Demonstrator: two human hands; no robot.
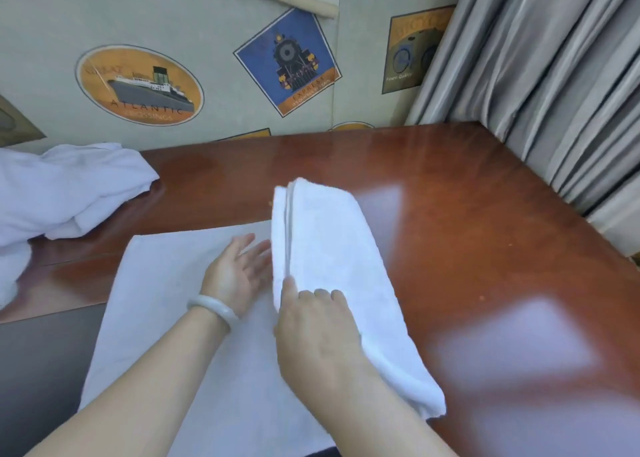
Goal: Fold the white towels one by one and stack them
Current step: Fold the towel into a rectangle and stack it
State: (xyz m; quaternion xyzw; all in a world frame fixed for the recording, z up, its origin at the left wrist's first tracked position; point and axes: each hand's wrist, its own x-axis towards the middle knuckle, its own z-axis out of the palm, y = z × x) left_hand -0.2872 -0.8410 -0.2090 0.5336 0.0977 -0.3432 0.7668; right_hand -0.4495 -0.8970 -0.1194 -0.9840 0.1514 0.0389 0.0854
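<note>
1. White terry: a folded towel lies mid-view on a glossy brown desk. It runs from 12 toward 5 o'clock, and its layered edges face 9 o'clock.
2. The right hand grips the towel's near end, thumb against the layered edge and fingers curled over the top.
3. The left hand is open at the towel's 9 o'clock, fingers straight beside the layered edge, above a flat white cloth.
4. Whether that cloth is a separate towel cannot be told.
5. Crumpled white towels wait at 9 o'clock, far left.
6. Likely risks: only one end is gripped, so the far layers could slip apart. The slick desk could also let the bundle skid.
</note>
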